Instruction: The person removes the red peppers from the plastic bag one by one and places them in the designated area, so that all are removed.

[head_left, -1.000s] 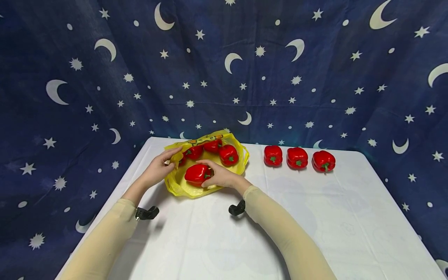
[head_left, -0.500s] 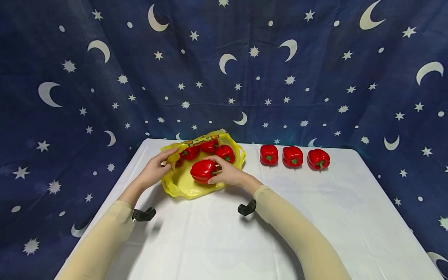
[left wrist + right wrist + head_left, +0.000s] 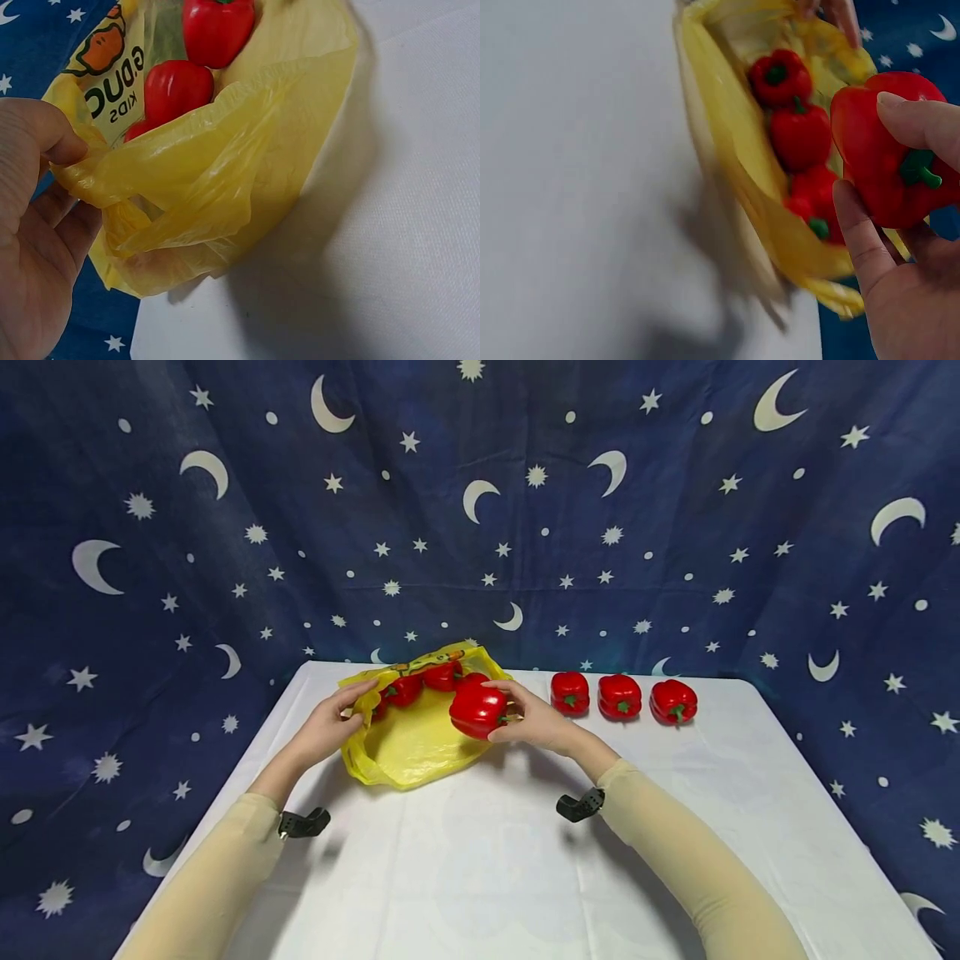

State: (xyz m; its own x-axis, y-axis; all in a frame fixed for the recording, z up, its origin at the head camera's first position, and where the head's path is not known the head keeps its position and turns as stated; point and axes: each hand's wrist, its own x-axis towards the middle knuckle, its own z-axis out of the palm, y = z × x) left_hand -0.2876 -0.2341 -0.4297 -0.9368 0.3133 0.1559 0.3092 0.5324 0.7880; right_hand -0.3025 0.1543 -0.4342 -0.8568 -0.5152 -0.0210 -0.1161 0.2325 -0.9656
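My left hand pinches the left edge of a yellow plastic bag; in the left wrist view the thumb and fingers grip its crumpled rim. The bag lies on its side with its mouth wide, toward the front. Inside, several red bell peppers line the back and left, among them one bell pepper and another pepper in the right wrist view. My right hand holds a red bell pepper by its stem end, over the right side of the bag, partly hiding a pepper behind it.
On the white-covered table, three more red peppers stand in a row right of the bag: a left pepper, a middle pepper and a right pepper. A dark blue curtain with moons and stars hangs behind.
My right hand has carried the held pepper from over the middle of the bag to its right side. The left hand keeps its grip on the bag's edge.
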